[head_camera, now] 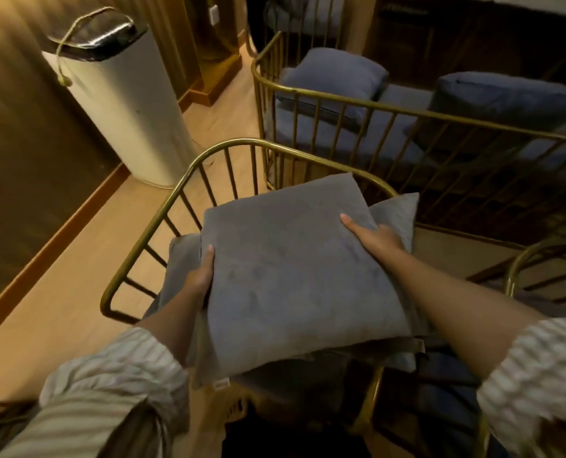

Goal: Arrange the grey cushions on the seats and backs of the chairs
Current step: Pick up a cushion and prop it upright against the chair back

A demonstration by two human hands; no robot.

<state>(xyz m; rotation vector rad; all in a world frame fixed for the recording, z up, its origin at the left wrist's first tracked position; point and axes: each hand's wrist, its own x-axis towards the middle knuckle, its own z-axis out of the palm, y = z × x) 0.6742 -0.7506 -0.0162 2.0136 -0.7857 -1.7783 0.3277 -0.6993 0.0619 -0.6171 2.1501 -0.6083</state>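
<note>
Both hands hold a grey cushion (295,276) over the near gold chair (189,173). The left hand (202,276) fingers grip its left edge; the right hand (374,238) fingers grip its right edge.

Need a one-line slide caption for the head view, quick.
Both hands, left hand and right hand, hold a grey cushion over a gold wire-frame chair.

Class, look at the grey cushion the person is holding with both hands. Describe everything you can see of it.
The grey cushion is square, flat and soft-looking, covered in a plain suede-like fabric, with a small pale tag at its near left corner. It is held roughly level, tilted slightly, above the gold metal-barred chair. The left hand grips its left edge; the right hand grips its right edge. Another grey cushion lies beneath it.
</note>
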